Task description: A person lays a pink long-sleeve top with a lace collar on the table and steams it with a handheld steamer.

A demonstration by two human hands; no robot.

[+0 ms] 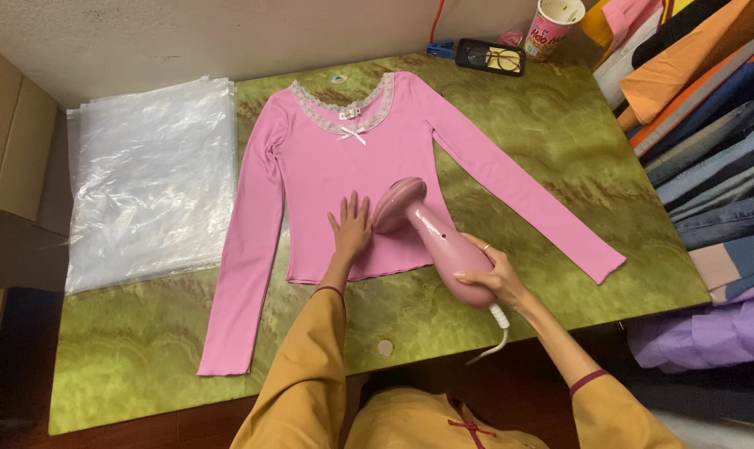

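A pink long-sleeved top (pixel 327 166) with a lace neckline and a small white bow lies flat on the green marbled table (pixel 560 150), sleeves spread out. My left hand (pixel 351 228) rests flat on its lower middle, fingers apart. Just to the right, my right hand (pixel 491 274) grips the handle of a pink handheld garment steamer (pixel 427 229). The steamer's head presses on the top next to my left hand. A white cord (pixel 497 333) trails from the handle off the near table edge.
A stack of clear plastic bags (pixel 148 179) lies at the table's left. A glasses case (pixel 490 56) and a paper cup (pixel 551 25) stand at the far edge. Folded clothes (pixel 709 125) are piled at the right. Cardboard boxes (pixel 11 133) sit at the far left.
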